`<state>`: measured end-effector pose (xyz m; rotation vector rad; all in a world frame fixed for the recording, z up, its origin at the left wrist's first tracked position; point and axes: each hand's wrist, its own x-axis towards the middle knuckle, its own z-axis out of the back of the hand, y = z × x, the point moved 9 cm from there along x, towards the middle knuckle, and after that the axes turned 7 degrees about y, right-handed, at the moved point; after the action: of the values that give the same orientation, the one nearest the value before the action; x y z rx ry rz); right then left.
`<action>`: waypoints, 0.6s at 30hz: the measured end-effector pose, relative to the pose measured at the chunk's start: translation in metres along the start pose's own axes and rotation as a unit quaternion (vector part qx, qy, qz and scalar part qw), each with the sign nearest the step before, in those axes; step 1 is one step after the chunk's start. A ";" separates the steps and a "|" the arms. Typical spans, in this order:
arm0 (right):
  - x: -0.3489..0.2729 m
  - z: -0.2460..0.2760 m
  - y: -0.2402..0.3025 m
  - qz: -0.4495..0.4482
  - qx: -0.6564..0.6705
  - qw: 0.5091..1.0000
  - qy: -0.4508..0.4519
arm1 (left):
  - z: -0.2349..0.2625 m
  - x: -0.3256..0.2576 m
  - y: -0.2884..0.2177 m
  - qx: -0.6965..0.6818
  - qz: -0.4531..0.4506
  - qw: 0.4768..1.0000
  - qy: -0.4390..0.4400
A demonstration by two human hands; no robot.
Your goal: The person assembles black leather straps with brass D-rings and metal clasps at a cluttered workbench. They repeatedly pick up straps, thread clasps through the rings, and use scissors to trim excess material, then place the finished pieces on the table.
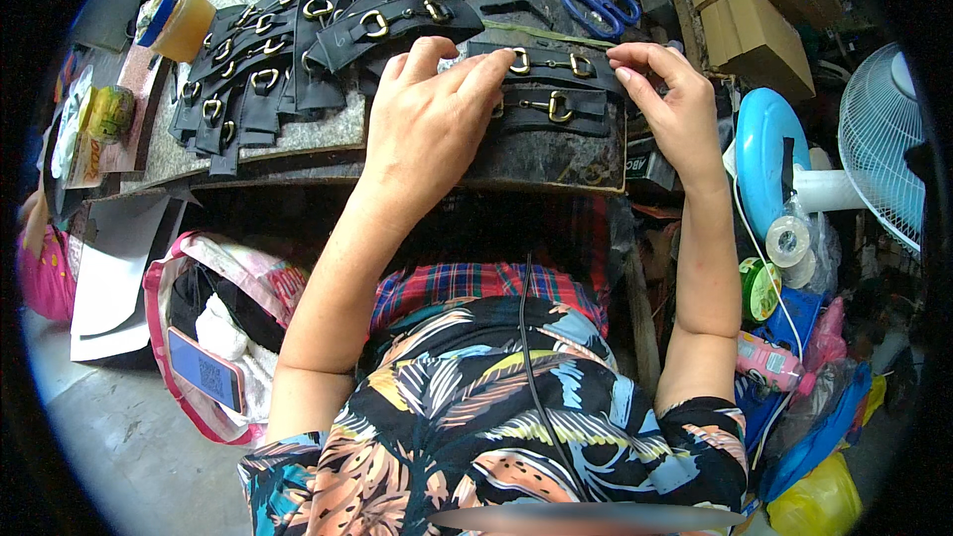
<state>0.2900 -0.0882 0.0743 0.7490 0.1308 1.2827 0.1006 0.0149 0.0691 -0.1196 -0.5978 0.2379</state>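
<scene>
A black strap (548,65) with brass-coloured D-shaped rings and a small clasp lies across the front of the dark worktable. My left hand (432,104), fingers bent and closed, grips its left end; the fingertips are partly hidden. At its right end, the thumb and forefinger of my right hand (673,99) pinch the edge. Just nearer to me, a second black strap (586,111) with a brass ring lies parallel to the first, its left part behind my left hand. Many similar black straps (263,79) with metal rings are heaped to the left.
Blue-handled scissors (601,8) lie at the back. A jar of amber stuff (182,25) stands at the far left. On the right are cardboard boxes (759,35) and a fan (884,144). Below the table's left side sits a bag (164,337) with a phone (205,369).
</scene>
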 end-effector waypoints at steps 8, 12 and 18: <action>-0.030 -0.004 0.022 -0.004 0.031 0.999 -0.014 | 0.011 -0.005 -0.001 -0.043 -0.035 0.997 -0.053; -0.036 -0.016 0.021 -0.023 0.048 0.998 -0.033 | 0.006 -0.007 -0.008 -0.062 -0.047 0.997 0.004; -0.039 -0.025 0.005 -0.085 0.161 0.983 -0.035 | 0.009 -0.009 0.000 -0.083 -0.029 0.996 -0.012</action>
<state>0.2614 -0.1118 0.0465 1.0361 0.3455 1.0826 0.0881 0.0125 0.0712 -0.2589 -0.6437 0.1331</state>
